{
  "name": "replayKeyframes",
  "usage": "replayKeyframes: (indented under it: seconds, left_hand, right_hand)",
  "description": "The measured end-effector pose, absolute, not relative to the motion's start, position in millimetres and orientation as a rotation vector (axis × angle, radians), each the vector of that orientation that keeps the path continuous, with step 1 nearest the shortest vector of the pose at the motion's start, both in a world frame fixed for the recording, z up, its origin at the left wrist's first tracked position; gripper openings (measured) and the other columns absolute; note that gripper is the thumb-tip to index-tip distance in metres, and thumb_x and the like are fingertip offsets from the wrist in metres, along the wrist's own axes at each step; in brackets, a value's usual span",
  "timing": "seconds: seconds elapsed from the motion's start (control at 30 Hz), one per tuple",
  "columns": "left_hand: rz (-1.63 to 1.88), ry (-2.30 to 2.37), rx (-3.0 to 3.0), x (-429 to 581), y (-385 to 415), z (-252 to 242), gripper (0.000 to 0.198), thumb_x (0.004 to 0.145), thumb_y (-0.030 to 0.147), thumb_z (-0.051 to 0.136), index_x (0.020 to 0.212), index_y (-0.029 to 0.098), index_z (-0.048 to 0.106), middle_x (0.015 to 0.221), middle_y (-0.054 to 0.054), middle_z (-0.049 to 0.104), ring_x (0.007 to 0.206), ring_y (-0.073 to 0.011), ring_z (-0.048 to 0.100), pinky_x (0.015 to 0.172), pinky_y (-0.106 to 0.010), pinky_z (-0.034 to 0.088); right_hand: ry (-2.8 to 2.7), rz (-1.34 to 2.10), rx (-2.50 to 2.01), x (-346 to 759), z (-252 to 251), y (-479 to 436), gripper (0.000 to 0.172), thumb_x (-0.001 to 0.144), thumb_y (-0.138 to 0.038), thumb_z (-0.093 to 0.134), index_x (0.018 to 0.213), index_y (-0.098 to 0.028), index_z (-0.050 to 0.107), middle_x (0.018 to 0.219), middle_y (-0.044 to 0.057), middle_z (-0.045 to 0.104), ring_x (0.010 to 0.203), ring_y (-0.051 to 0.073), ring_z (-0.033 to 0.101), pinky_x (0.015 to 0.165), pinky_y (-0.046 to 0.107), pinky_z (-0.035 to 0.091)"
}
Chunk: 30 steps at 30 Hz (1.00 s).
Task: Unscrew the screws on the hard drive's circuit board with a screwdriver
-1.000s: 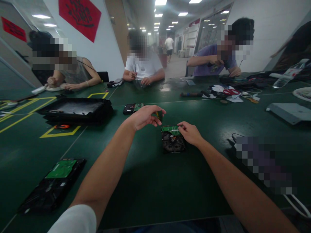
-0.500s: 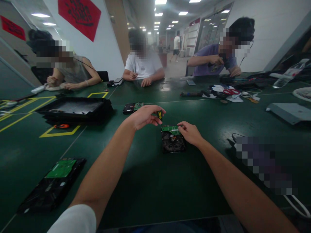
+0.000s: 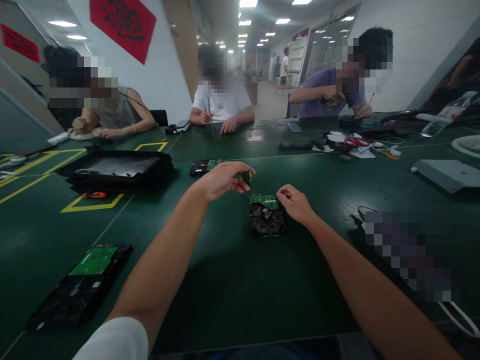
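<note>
My left hand (image 3: 227,181) grips the short black-and-yellow handle of a screwdriver (image 3: 247,176) from above. The screwdriver stands upright over the upper left corner of a hard drive (image 3: 267,220), its tip too small to make out. The drive lies flat on the table with its green circuit board (image 3: 264,201) facing up. At the board's right edge, my right hand (image 3: 295,202) is closed in a pinch. Whatever sits between its thumb and fingertip is too small to see.
A second hard drive (image 3: 75,290) lies at the near left, and a third (image 3: 200,167) behind my left hand. Black trays (image 3: 116,172) stand at left beside an orange-handled tool (image 3: 95,195). At right are a grey metal case (image 3: 446,175) and a bottle (image 3: 448,114). Co-workers sit across the table.
The screwdriver handle has turned between my left fingers. My right fingertips have shifted slightly up and right, off the circuit board's edge. A person in the background has walked to the right.
</note>
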<state>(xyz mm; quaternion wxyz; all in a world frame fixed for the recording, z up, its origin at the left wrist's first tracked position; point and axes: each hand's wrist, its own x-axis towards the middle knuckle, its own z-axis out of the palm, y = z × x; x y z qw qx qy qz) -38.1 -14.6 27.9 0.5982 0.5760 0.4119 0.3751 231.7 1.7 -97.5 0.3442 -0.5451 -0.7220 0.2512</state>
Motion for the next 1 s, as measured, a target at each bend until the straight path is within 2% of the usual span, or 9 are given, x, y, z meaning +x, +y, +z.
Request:
replayKeyframes:
  seconds: [0.1,0.4,0.7,1.0]
  left_hand:
    - [0.869,0.951,1.359,-39.5,-14.2,27.7,0.03,0.086,0.036,0.066,0.101,0.012,0.074,0.097,-0.012,0.071,0.067,-0.0139,0.068,0.057,-0.023,0.051]
    - [0.858,0.918,1.304,-38.4,-13.0,27.4,0.029,0.089,0.035,0.06,0.105,0.012,0.069,0.11,-0.016,0.073,0.066,-0.0164,0.069,0.057,-0.027,0.054]
    - [0.941,0.973,1.243,-34.5,-14.5,26.8,0.023,0.086,0.031,0.062,0.101,0.014,0.065,0.094,-0.01,0.072,0.063,-0.0176,0.07,0.052,-0.026,0.052]
    - [0.898,0.946,1.269,-38.1,-14.4,27.7,0.026,0.086,0.035,0.06,0.101,0.014,0.064,0.104,-0.016,0.074,0.067,-0.02,0.072,0.055,-0.029,0.055]
  right_hand:
    - [-1.874,0.712,-1.38,233.2,-95.4,1.5,0.021,0.094,-0.04,0.054,0.094,-0.023,0.066,0.077,0.001,0.068,0.071,0.018,0.06,0.066,0.029,0.043]
    - [-1.894,0.762,-1.39,232.9,-91.5,-0.1,0.025,0.094,-0.039,0.051,0.092,-0.022,0.07,0.073,0.0,0.065,0.067,0.016,0.057,0.066,0.029,0.041]
    - [-1.921,0.759,-1.336,234.4,-91.9,-0.2,0.023,0.093,-0.038,0.052,0.088,-0.022,0.068,0.071,-0.001,0.064,0.068,0.017,0.056,0.065,0.028,0.04]
    - [-1.92,0.749,-1.34,234.3,-91.9,0.2,0.022,0.093,-0.038,0.053,0.087,-0.023,0.068,0.073,0.0,0.065,0.069,0.017,0.057,0.067,0.029,0.042]
